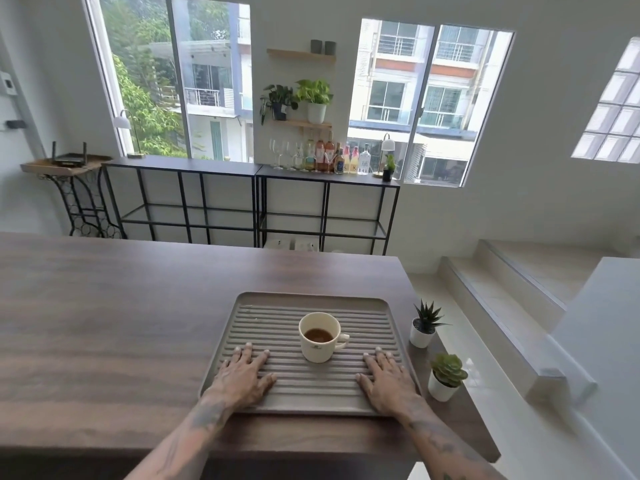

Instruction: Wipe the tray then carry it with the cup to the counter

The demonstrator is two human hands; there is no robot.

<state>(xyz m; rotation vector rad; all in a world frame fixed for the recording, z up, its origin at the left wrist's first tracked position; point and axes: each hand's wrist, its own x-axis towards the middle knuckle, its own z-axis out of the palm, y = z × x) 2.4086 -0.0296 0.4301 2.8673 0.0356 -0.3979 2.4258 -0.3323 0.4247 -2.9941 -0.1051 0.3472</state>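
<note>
grey ribbed tray [311, 304], stiff; cup [319, 337] spillable. left hand [242, 374], right hand [388, 379]: fingers spread flat, empty. grip side rims.

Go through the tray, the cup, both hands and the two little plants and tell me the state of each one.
tray: flat on the table, crumbs at far left
cup: upright on tray, partly full, dark drink
left hand: open, palm down on tray
right hand: open, palm down on tray
two potted plants: upright beside tray
</note>
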